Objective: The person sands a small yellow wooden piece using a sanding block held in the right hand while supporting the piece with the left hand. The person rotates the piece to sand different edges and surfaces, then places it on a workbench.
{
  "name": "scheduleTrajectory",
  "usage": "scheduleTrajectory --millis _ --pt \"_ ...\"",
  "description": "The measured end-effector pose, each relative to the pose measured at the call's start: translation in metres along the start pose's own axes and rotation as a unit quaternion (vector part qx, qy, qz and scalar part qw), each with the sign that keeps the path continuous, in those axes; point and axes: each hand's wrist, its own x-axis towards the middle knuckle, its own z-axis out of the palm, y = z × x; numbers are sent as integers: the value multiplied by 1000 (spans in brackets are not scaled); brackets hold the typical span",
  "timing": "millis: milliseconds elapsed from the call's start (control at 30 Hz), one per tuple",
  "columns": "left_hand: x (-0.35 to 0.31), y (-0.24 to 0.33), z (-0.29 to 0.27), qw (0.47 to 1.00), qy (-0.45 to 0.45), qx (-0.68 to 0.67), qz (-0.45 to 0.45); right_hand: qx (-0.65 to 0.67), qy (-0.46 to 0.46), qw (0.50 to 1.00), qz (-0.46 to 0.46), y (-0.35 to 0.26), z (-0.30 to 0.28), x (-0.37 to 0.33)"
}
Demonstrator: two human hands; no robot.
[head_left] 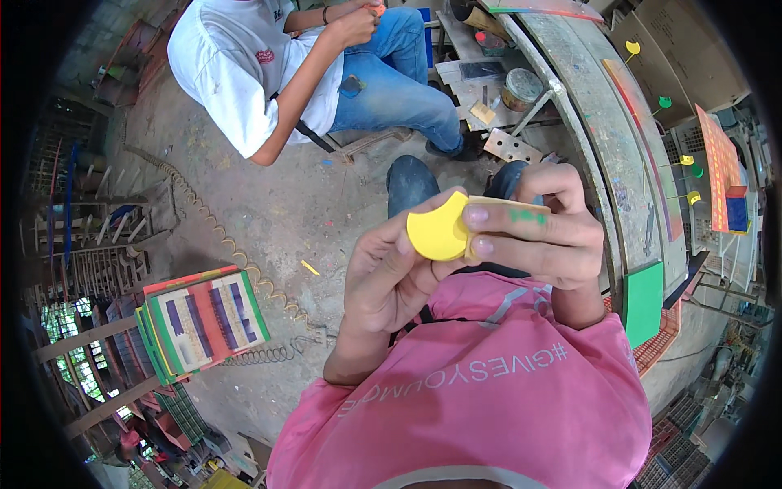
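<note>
In front of my pink shirt, my left hand (383, 273) grips a yellow painted piece (438, 234), rounded below with a curved notch cut in its upper edge. The fingers of my right hand (546, 232) are pressed around a thin, folded tan strip (489, 202) that looks like sandpaper. That strip meets the right edge of the yellow piece. Green paint marks one finger of my right hand. What lies under the fingers is hidden.
A co-worker in a white shirt (232, 69) sits ahead, hands around something orange. At right runs a long workbench (599, 106), with a green board (643, 303) near me. Stacked painted panels (208, 322) stand at left. A coiled hose (204, 208) crosses the floor.
</note>
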Motion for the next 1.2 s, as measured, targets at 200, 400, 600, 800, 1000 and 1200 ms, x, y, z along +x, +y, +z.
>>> scheduleTrajectory --millis 200,400,600,800,1000,1200 --pt "8 8 7 999 34 -35 10 -34 -38 999 1 -1 0 -1" --pt "5 13 10 986 94 135 -22 -3 -68 997 -42 1 -2 0" --pt "4 16 17 958 112 261 -35 -22 -94 995 8 8 -16 8" --pt "3 17 13 958 125 257 -21 47 -91 994 -33 2 -10 2" --pt "3 17 18 950 117 288 -12 14 -69 996 -50 4 -3 2" --pt "1 22 15 946 94 305 -51 -31 -72 997 7 11 -16 8"
